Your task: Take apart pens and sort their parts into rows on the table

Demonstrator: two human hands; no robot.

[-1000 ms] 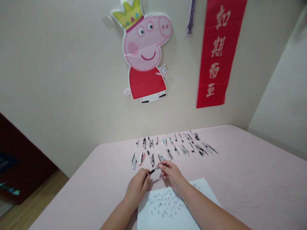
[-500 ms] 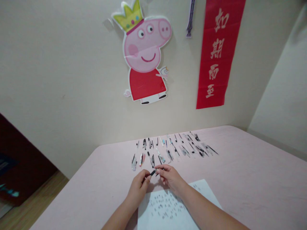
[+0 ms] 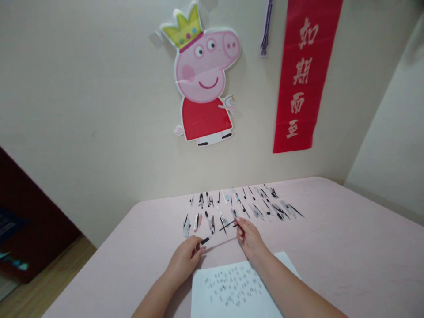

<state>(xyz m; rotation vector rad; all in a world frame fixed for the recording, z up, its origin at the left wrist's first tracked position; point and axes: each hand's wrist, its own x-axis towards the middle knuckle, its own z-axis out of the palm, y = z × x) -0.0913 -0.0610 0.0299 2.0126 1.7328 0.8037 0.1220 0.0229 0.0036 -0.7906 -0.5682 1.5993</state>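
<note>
My left hand (image 3: 188, 255) is closed around a black pen barrel (image 3: 205, 240), its end poking out past the fingertips toward the right. To the right and slightly higher, my right hand (image 3: 249, 237) pinches a thin dark pen refill (image 3: 226, 225), which points left and down. A gap separates the two pieces. Below the hands lies a white sheet of paper (image 3: 232, 307) covered in small dark marks, partly under my right forearm. Beyond the fingers, pen parts are laid out in two rows, among them a pink-and-white pen (image 3: 196, 222) and a black pen cap (image 3: 206, 214).
A pink-covered table (image 3: 347, 247) stretches to the wall. On the wall hang a pig cutout (image 3: 207, 119) and a red banner (image 3: 306, 88) with characters, plus a purple tassel (image 3: 265, 35). A dark red panel (image 3: 26, 229) stands at the left.
My hands were close together on the pen; now they are apart. The right hand has moved right and up with the refill, and the left hand keeps the barrel.
</note>
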